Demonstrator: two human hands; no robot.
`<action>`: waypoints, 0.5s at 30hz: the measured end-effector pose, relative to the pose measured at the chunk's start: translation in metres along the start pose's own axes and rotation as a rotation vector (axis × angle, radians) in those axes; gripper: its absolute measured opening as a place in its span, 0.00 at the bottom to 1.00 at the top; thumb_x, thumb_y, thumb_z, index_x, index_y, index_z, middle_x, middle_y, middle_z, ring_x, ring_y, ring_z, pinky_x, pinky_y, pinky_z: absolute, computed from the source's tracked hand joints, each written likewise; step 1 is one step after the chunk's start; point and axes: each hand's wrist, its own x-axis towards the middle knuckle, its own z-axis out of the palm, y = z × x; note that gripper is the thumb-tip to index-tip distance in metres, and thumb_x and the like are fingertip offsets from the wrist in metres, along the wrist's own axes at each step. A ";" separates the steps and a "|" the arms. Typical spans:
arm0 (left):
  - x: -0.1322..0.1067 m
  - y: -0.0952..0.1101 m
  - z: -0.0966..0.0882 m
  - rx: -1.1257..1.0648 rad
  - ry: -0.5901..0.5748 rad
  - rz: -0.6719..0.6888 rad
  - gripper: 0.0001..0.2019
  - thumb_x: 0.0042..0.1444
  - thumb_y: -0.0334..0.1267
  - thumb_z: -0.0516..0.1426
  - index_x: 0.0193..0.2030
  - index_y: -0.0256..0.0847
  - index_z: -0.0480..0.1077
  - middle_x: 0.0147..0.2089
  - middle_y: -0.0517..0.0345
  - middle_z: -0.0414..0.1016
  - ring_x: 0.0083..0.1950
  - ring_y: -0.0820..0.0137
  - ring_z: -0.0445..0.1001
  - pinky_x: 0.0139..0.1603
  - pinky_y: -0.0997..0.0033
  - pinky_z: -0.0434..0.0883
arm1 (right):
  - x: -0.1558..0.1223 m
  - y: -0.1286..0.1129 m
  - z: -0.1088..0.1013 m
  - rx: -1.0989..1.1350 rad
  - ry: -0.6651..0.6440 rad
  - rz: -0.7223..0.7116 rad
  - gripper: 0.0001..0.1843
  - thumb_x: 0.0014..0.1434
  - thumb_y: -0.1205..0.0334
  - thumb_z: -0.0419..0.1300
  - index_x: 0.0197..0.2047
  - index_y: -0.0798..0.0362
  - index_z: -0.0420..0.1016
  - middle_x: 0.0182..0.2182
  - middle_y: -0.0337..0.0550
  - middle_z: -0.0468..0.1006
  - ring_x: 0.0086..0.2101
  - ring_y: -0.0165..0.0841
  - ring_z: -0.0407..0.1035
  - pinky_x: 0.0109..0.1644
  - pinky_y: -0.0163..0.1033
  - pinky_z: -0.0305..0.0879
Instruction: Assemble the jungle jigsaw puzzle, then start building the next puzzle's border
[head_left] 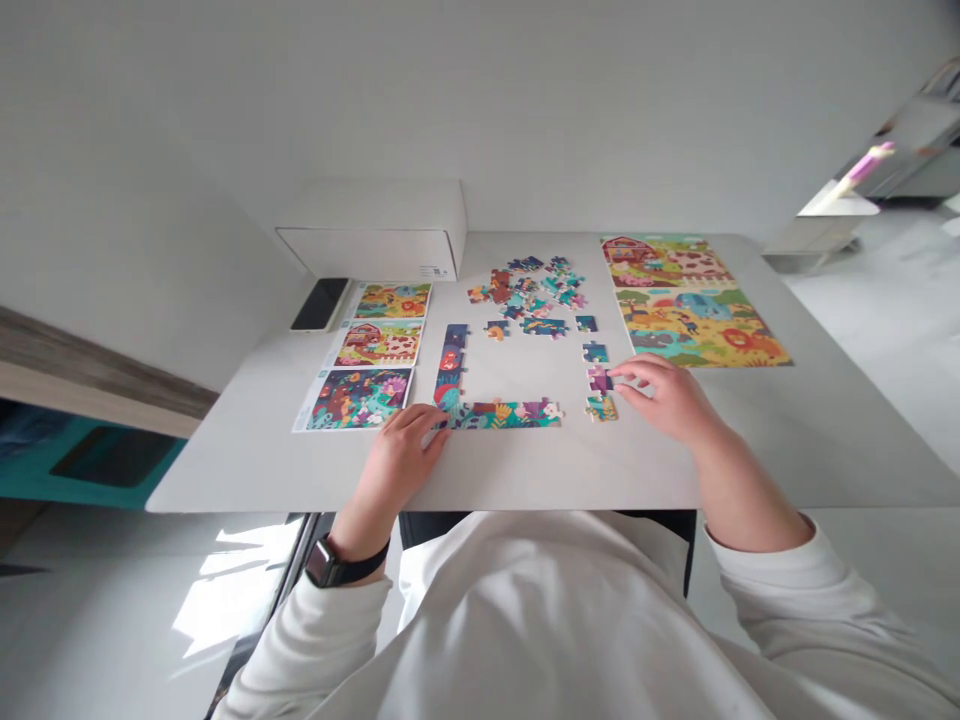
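An L-shaped strip of joined jigsaw puzzle pieces [499,415] lies on the table, forming a left side and a bottom edge. My left hand [405,450] rests at its lower left corner, fingers laid on the pieces and the thumb beside them. To the right, my right hand [667,398] has its thumb and forefinger at the edge of a purple puzzle piece [598,380]. Just above that lies a dark teal piece [595,353], and just below, a yellow and teal piece [601,408]. A joined dark blue strip [544,327] and a single piece [496,330] lie farther back.
A heap of loose puzzle pieces [532,287] lies at the back middle of the table [517,475]. Picture cards [379,345] and a phone [320,304] are at left, before a white box [375,235]. Two finished-looking farm and safari pictures [694,300] lie at right.
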 end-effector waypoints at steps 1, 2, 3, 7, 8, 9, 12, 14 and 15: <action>0.000 -0.001 0.001 0.002 0.005 0.004 0.12 0.73 0.43 0.56 0.53 0.46 0.81 0.54 0.48 0.83 0.56 0.55 0.81 0.62 0.53 0.77 | -0.007 0.004 -0.003 -0.002 -0.024 0.015 0.12 0.69 0.60 0.62 0.52 0.46 0.85 0.47 0.48 0.85 0.45 0.43 0.80 0.49 0.49 0.80; 0.000 -0.001 0.002 0.004 0.011 0.007 0.12 0.73 0.43 0.56 0.53 0.46 0.81 0.55 0.48 0.83 0.56 0.55 0.81 0.62 0.52 0.76 | -0.013 0.008 -0.004 0.001 -0.050 0.022 0.12 0.69 0.60 0.63 0.52 0.46 0.85 0.47 0.48 0.85 0.44 0.42 0.80 0.48 0.48 0.80; 0.000 -0.001 0.004 0.004 0.016 0.011 0.13 0.73 0.43 0.56 0.53 0.46 0.81 0.55 0.48 0.83 0.56 0.55 0.81 0.63 0.52 0.76 | -0.019 0.010 -0.003 0.007 -0.074 0.024 0.12 0.69 0.60 0.63 0.52 0.46 0.85 0.47 0.47 0.85 0.43 0.41 0.80 0.48 0.47 0.80; 0.000 -0.001 0.007 0.004 0.033 0.019 0.14 0.74 0.43 0.55 0.52 0.45 0.82 0.55 0.48 0.83 0.57 0.56 0.80 0.65 0.51 0.75 | -0.034 0.016 0.014 0.026 -0.109 -0.014 0.13 0.68 0.62 0.64 0.54 0.45 0.86 0.50 0.48 0.85 0.47 0.41 0.81 0.53 0.49 0.80; 0.000 -0.001 0.007 0.006 0.033 0.020 0.14 0.74 0.43 0.55 0.51 0.46 0.82 0.55 0.48 0.83 0.57 0.56 0.80 0.65 0.51 0.75 | -0.036 0.017 0.019 0.018 -0.104 -0.032 0.13 0.68 0.62 0.65 0.54 0.45 0.86 0.50 0.48 0.85 0.48 0.42 0.81 0.55 0.51 0.80; -0.001 -0.001 0.008 0.008 0.034 0.021 0.14 0.74 0.43 0.55 0.51 0.46 0.82 0.55 0.48 0.83 0.57 0.56 0.80 0.65 0.50 0.75 | -0.038 0.018 0.023 0.006 -0.096 -0.049 0.13 0.68 0.63 0.65 0.53 0.45 0.86 0.50 0.48 0.85 0.49 0.42 0.81 0.56 0.52 0.79; -0.003 0.000 0.008 0.009 0.033 0.020 0.13 0.73 0.42 0.55 0.52 0.47 0.82 0.55 0.48 0.83 0.57 0.56 0.81 0.66 0.49 0.75 | -0.040 0.021 0.030 -0.047 -0.068 -0.085 0.09 0.66 0.64 0.66 0.47 0.46 0.87 0.50 0.49 0.84 0.49 0.43 0.81 0.57 0.54 0.78; -0.004 0.001 0.006 0.003 0.036 0.020 0.13 0.72 0.42 0.56 0.53 0.47 0.82 0.56 0.48 0.83 0.57 0.55 0.81 0.66 0.49 0.76 | -0.040 0.022 0.030 -0.076 -0.061 -0.099 0.07 0.65 0.65 0.67 0.44 0.46 0.86 0.51 0.49 0.84 0.49 0.44 0.80 0.57 0.54 0.78; -0.004 0.002 0.004 0.000 0.040 0.019 0.13 0.72 0.42 0.56 0.53 0.47 0.81 0.56 0.49 0.83 0.58 0.55 0.81 0.66 0.49 0.76 | -0.040 0.022 0.029 -0.086 -0.064 -0.107 0.06 0.65 0.65 0.68 0.43 0.46 0.86 0.51 0.49 0.85 0.49 0.44 0.80 0.57 0.54 0.78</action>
